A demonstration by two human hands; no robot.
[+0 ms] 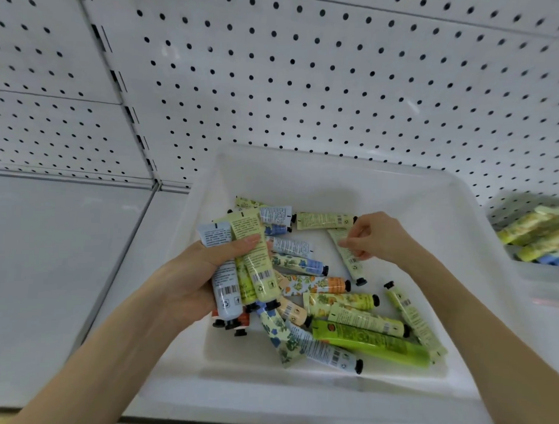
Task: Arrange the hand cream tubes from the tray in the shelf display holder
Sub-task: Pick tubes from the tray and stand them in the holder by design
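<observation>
Your left hand (193, 278) is over the left side of the tray (337, 164). Its grip is closed around a bundle of tubes (254, 261), pale blue and pale yellow-green, with the thumb laid across the front and the black caps pointing toward the tray's near edge.

Your right hand (377, 237) reaches into the right half of the tray. Its grip pinches the flat end of a pale tube (354, 263) between thumb and fingertips, and that tube's black cap points toward the tray's near side.

The loose tubes (341, 301) lie jumbled on the tray floor between your hands and toward the near wall, crossing one another. A long bright green tube (372, 342) lies among them near the front right corner.

The display holder (543, 284) stands just right of the tray, and the stacked tubes (535, 235) in it are blurred. The tray sits on a white shelf (48, 267), and a pegboard (308, 70) rises behind the tray.
</observation>
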